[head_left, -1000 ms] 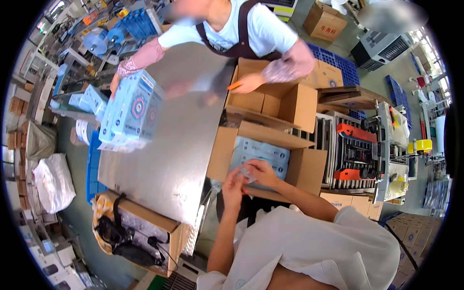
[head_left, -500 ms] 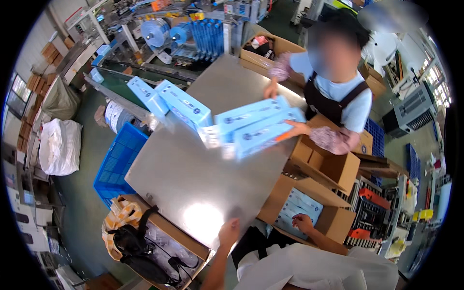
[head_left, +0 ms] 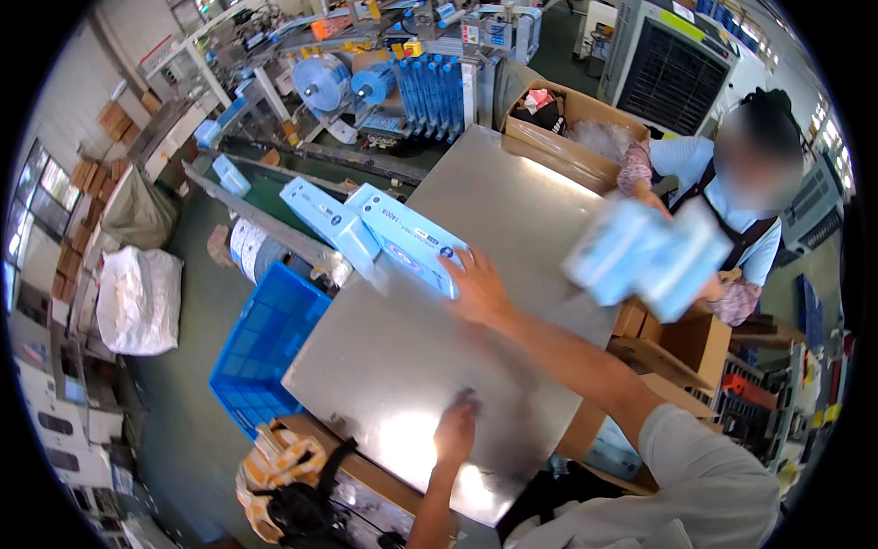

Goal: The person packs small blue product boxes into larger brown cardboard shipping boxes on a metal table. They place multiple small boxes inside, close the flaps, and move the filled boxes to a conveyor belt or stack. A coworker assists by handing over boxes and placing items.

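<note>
My right hand (head_left: 480, 285) reaches across the metal table to the near end of a light-blue rectangular pack (head_left: 407, 233). Its fingers are apart and touch the end of the pack; the thumb is not clear. Another blue pack (head_left: 329, 218) stands beside it, toward the conveyor. Low over the table's near part is my left hand (head_left: 455, 432), with no pack by it. Its fingers are blurred and partly hidden. Across the table, a co-worker holds two blue packs (head_left: 617, 252), smeared by motion.
A smaller blue pack (head_left: 230, 174) lies on the conveyor (head_left: 265, 203). A blue crate (head_left: 261, 352) stands left of the table (head_left: 366, 357). Open cartons (head_left: 700, 352) line the right side, one with blue packs (head_left: 613, 450) inside. A carton with bags (head_left: 311, 508) stands near left.
My right hand has left the carton and reached over the table to the blue pack. The co-worker has carried two packs rightward, off the table's middle. The view has shifted.
</note>
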Motion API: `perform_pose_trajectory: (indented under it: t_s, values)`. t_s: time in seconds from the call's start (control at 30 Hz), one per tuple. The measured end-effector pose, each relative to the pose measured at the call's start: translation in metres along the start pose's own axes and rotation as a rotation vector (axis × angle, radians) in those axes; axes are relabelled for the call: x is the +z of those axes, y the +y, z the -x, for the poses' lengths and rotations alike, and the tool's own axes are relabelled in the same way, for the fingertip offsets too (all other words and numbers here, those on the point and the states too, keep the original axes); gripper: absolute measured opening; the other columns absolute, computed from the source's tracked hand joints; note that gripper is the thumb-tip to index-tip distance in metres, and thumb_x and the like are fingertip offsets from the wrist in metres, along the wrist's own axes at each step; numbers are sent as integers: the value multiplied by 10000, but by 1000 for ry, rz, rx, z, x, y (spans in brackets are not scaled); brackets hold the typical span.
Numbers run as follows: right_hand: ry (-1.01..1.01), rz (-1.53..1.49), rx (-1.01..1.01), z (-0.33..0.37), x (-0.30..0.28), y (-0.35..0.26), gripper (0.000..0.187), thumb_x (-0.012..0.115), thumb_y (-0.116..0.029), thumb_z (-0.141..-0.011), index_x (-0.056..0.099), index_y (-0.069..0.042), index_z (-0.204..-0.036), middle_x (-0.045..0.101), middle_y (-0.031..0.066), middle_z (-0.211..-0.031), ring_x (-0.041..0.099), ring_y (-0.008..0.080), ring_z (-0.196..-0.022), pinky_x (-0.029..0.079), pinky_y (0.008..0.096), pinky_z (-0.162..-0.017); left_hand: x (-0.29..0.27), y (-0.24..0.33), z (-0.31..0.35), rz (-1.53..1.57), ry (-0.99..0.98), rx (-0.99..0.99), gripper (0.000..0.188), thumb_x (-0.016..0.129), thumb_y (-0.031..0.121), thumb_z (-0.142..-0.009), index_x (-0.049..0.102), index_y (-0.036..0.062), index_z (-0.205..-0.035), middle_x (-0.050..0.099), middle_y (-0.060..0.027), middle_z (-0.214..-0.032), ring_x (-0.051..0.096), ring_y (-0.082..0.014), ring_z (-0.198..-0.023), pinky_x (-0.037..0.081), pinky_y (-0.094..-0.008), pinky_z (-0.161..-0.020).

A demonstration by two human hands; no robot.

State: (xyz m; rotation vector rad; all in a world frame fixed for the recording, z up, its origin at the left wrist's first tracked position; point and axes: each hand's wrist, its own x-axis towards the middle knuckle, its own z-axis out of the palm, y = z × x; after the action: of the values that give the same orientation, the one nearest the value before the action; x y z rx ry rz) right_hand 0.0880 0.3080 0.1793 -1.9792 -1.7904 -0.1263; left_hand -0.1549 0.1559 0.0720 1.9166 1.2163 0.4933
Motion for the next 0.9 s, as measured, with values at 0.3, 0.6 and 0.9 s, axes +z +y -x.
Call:
perform_pose_trajectory:
  t_s: [0.3,0.6,0.9]
  values:
    - [-416,-22,356,39,16,0,970,761,-333,-637,259,-247,-1463,389,277,-1287,449,432,-1163,445,510,-906,-145,35,-311,-348,491,120,502,649,301,-798,547,196,-1279,349,-189,-1441,366,-494,-1253,348,-579,-1000]
    - [-485,-824,737,128,-34,49,1003,753,-384,-748,149,-93,-1494,436,218,-1334,494,338,-1191,432,430,-966,-74,52,-264,-407,253,110,470,683,365,-742,597,207,-1177,291,-130,-1487,583,-432,-944,512,-462,-760]
    - [-963,-1052,244,166,18,1,741,691,-289,-850,321,-27,-1436,420,160,-1407,439,267,-1270,351,378,-1064,-58,89,38,-398,144,-303,536,799,445,-642,631,163,-1065,326,-201,-1413,474,-475,-1111,511,-530,-739]
